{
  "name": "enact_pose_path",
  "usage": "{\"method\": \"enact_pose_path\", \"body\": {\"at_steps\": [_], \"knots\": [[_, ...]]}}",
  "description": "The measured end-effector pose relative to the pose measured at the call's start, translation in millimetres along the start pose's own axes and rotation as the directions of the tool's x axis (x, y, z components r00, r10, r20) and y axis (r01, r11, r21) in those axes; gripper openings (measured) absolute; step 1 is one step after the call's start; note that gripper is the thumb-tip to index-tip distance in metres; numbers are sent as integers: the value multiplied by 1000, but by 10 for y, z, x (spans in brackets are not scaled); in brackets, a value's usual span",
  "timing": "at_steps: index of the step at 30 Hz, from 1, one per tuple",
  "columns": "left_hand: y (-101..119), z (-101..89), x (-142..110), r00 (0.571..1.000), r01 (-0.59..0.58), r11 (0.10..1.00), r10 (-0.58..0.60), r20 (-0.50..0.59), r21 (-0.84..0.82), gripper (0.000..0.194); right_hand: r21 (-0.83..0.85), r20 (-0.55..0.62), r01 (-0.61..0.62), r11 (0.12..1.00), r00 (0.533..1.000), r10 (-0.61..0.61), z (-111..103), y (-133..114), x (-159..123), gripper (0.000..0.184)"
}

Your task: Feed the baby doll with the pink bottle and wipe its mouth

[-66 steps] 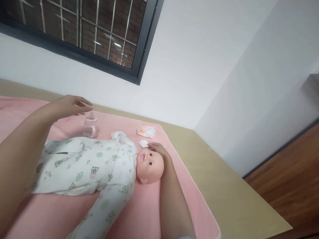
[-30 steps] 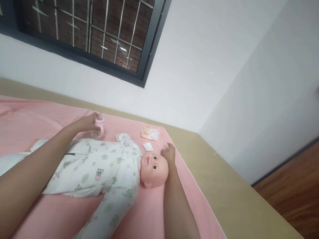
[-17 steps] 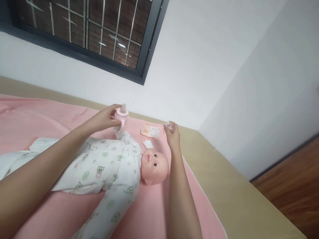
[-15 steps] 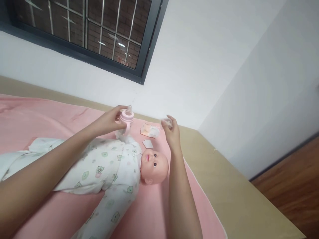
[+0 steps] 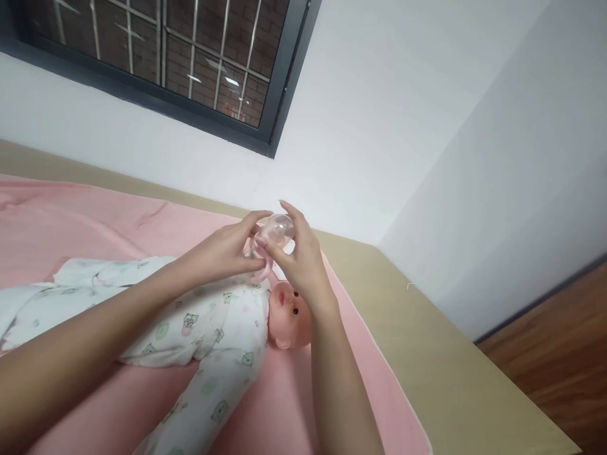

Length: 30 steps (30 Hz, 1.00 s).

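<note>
A baby bottle (image 5: 258,270) with a pink collar and pink handles is gripped by my left hand (image 5: 239,243), fingers wrapped round its upper part. My right hand (image 5: 298,253) holds a clear bottle cap (image 5: 279,229) between thumb and fingers, at the bottle's top. The cap covers the teat area; I cannot tell whether it is seated. Both hands are above a baby doll (image 5: 218,322) in white printed clothes, lying on its back. The doll's head (image 5: 287,322) is partly hidden behind my right wrist.
A pink blanket (image 5: 279,392) lies under the doll on a tan tabletop (image 5: 403,341). A small white square (image 5: 279,273) is partly hidden behind my hands. Behind stand a white wall (image 5: 355,126) and a barred window (image 5: 190,63). Brown wood (image 5: 559,354) shows at right.
My left hand has taken hold of the bottle, lifted it and carried it right. My right hand has picked up the clear cap beside the doll's head and brought it left to the bottle's top.
</note>
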<state>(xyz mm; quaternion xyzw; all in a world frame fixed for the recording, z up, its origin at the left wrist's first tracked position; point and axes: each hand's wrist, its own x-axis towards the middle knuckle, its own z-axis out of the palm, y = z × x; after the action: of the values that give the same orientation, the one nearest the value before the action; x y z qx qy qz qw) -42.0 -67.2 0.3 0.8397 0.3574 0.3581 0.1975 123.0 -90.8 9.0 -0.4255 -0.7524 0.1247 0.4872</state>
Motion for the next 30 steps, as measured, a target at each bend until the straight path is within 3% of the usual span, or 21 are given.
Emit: {"method": "enact_pose_path", "body": {"at_steps": [4, 11, 19, 22, 26, 30], "knots": [[-36, -12, 12, 999, 31, 999, -31, -8, -26, 76, 56, 34, -66, 996, 997, 64, 51, 26, -7, 65], [-37, -39, 5, 996, -18, 1000, 17, -93, -10, 72, 238, -12, -119, 964, 992, 125, 128, 8, -27, 109], [11, -68, -59, 991, -25, 1000, 23, -135, -14, 78, 209, -188, -68, 976, 976, 109, 31, 73, 17, 105], [81, -146, -88, 988, -14, 998, 5, -157, -53, 71, 117, -329, -96, 989, 936, 129, -81, 288, 94, 106], [213, -233, -190, 991, -116, 980, 104, -78, -159, 48, 40, -520, -229, 973, 826, 216, -260, 759, 145, 105], [178, -161, -488, 993, -102, 976, 89, -73, -194, 50, -13, -612, -414, 910, 723, 320, -352, 1268, 49, 102]]}}
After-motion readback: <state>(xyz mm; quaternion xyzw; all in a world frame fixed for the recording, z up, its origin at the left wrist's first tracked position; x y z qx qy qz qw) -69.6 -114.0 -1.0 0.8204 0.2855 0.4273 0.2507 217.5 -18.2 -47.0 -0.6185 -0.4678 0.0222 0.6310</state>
